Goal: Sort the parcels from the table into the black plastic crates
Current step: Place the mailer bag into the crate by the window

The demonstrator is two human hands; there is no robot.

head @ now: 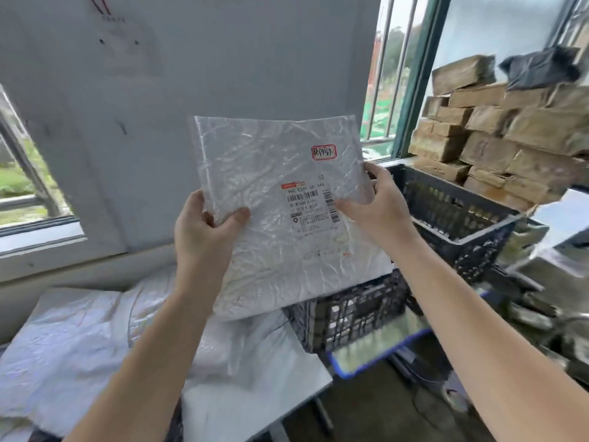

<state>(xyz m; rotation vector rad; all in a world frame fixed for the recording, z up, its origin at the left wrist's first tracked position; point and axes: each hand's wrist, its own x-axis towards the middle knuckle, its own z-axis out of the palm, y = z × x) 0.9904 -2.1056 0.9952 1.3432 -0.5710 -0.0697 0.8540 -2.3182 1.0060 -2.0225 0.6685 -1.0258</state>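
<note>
I hold a flat parcel (271, 167) in crinkled clear-white plastic up in front of me, its shipping label and a small red-framed sticker facing me. My left hand (204, 234) grips its left edge, thumb on the front. My right hand (379, 205) grips its right edge beside the label. A black plastic crate (452, 212) stands at the right, just behind my right hand. A second black crate (353, 311) sits lower, below the parcel. More white parcels (79, 330) lie piled on the table at lower left.
Brown wrapped packages (497, 135) are stacked high behind the upper crate, with a black bag (538, 68) on top. A white wall panel and barred windows rise behind the table. Blurred packages crowd the far right. A blue-edged tray (376, 349) lies under the lower crate.
</note>
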